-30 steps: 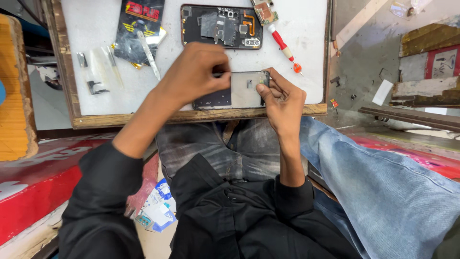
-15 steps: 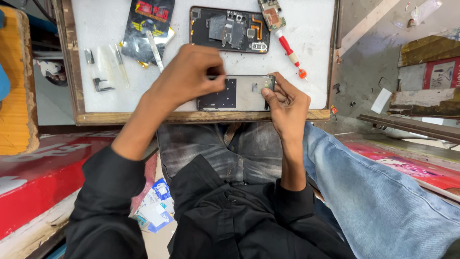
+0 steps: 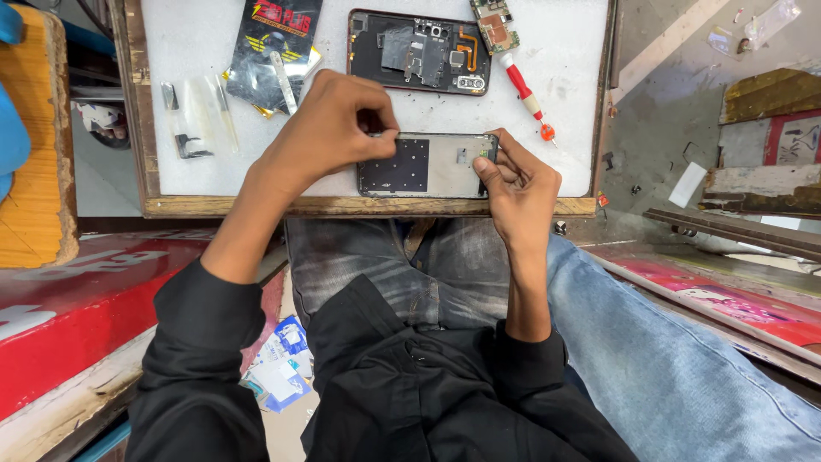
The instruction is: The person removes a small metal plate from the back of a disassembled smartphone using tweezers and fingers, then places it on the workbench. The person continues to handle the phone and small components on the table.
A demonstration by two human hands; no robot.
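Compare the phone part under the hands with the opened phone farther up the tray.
The near panel is pale inside with one dark square; the far phone is dark, packed with parts and an orange cable. The near panel is held by the left hand and right hand; the far phone lies untouched. Both lie flat, lengthwise, on the white tray.

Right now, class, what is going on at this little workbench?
A person sits with a white wooden-framed tray across the lap. Both hands work on a phone display panel lying face down near the tray's front edge: the left hand pinches at its top edge, the right hand grips its right end. Behind it lie an opened phone body, a red screwdriver, a small circuit board and a dark packet.
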